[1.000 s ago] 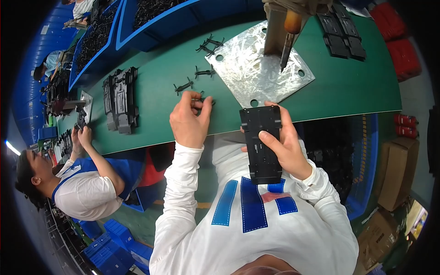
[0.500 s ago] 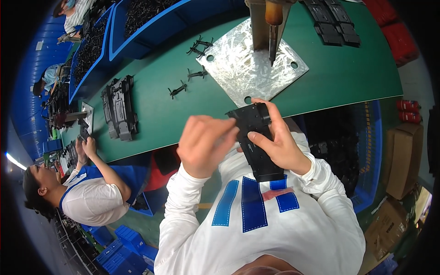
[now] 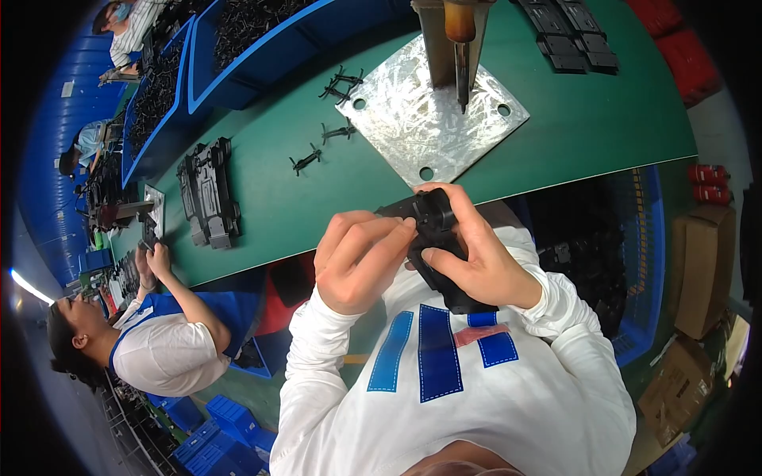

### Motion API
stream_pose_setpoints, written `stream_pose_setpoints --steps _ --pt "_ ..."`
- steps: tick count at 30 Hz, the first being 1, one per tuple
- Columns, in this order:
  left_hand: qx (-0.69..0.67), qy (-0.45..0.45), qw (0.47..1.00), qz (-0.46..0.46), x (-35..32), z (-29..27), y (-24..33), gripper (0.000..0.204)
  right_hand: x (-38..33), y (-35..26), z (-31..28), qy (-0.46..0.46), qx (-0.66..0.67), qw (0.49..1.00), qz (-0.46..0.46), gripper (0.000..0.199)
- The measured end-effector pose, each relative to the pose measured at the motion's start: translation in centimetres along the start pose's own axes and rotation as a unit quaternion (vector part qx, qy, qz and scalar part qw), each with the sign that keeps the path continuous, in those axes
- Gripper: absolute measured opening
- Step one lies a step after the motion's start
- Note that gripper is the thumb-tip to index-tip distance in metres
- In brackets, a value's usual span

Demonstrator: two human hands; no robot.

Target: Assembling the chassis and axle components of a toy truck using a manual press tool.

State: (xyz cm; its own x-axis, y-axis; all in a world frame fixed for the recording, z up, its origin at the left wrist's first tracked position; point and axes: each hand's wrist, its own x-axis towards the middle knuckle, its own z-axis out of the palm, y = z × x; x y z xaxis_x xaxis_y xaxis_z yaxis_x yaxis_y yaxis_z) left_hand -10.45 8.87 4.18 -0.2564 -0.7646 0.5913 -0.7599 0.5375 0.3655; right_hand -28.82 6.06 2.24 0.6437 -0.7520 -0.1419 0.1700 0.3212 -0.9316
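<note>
Over my lap, just off the table's front edge, my right hand (image 3: 480, 262) grips a long black plastic chassis part (image 3: 435, 213), thumb across it and fingers round its far side. The part is tilted, and its raised, contoured upper end shows. My left hand (image 3: 357, 258) is closed, thumb and fingertips pinching at the part's upper left edge. Whether a small piece sits between those fingertips is hidden. Beyond my hands a metal plate (image 3: 432, 127) with corner holes lies on the green table (image 3: 270, 190). A pointed tool with an amber handle (image 3: 460, 47) stands over it on a bracket.
Several small black brackets (image 3: 304, 161) lie left of the plate. Finished-looking black chassis parts (image 3: 208, 194) rest farther left, and more (image 3: 567, 40) at the far right. Blue bins (image 3: 262, 59) of black pieces stand behind. A co-worker (image 3: 159, 341) sits at the left; a blue crate (image 3: 647, 262) is below right.
My left hand has come in to the part and its fingers have closed at the edge. The chassis part has been tilted in my right hand.
</note>
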Motion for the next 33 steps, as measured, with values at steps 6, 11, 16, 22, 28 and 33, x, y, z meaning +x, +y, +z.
stream_pose_setpoints --steps 6,11,16,22,28,33 --pt "0.001 -0.018 1.0 0.003 0.1 -0.3 0.2 0.034 -0.2 -0.3 -0.2 -0.008 -0.021 1.0 -0.009 0.06" --pt "-0.005 -0.002 1.0 0.02 -0.4 0.5 0.3 0.039 -0.2 0.1 -0.6 0.014 -0.065 0.997 -0.028 0.056" --pt "0.008 -0.019 0.999 0.037 -0.4 0.4 0.4 0.035 -0.3 -0.4 -0.4 0.03 -0.05 0.998 -0.024 0.051" --pt "0.01 -0.061 0.997 0.05 0.1 0.3 1.1 0.028 -0.1 0.5 -0.1 0.079 -0.075 0.993 -0.043 0.025" --pt "0.03 -0.019 0.999 0.022 0.1 0.4 1.3 0.029 0.0 0.5 0.1 0.092 -0.066 0.991 -0.071 0.023" --pt "-0.026 0.019 0.999 -0.023 0.0 0.7 1.3 0.034 -0.1 0.6 0.2 0.134 -0.049 0.985 -0.098 0.027"
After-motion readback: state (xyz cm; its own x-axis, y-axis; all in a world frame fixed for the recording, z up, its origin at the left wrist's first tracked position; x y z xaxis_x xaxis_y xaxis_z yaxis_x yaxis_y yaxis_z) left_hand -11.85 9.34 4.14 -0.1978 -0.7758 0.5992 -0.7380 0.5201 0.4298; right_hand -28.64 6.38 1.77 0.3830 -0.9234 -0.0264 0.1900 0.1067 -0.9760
